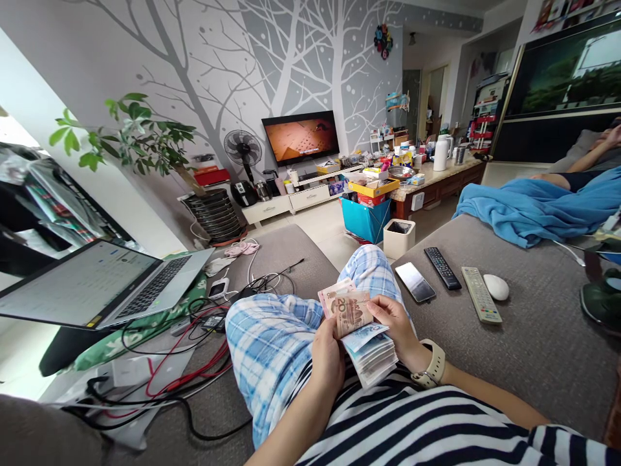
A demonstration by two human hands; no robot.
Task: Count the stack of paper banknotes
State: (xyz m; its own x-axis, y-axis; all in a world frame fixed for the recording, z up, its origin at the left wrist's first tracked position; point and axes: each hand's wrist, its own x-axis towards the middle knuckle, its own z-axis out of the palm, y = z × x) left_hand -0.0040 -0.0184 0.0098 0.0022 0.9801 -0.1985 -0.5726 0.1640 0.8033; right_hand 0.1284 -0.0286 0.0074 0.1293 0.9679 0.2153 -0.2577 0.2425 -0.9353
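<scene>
Over my lap, both hands are closed on a bundle of banknotes. My left hand (328,353) grips its left side, the thumb on a brownish 20 banknote (348,313). Between thumb and fingers, my right hand (395,323) pinches the right edge of that same note. Behind it, a pinkish banknote (334,288) sticks out at the upper left. Below, a thick folded stack of banknotes (371,359) with a bluish one on top hangs between the hands. The fingers under the stack are hidden.
To the right on the sofa (451,369) lie a phone (414,282), a black remote (442,268), a pale remote (480,294) and a white mouse (495,287). At left are an open laptop (150,285) and tangled cables (213,362). Another person's legs rest under a blue blanket (528,200).
</scene>
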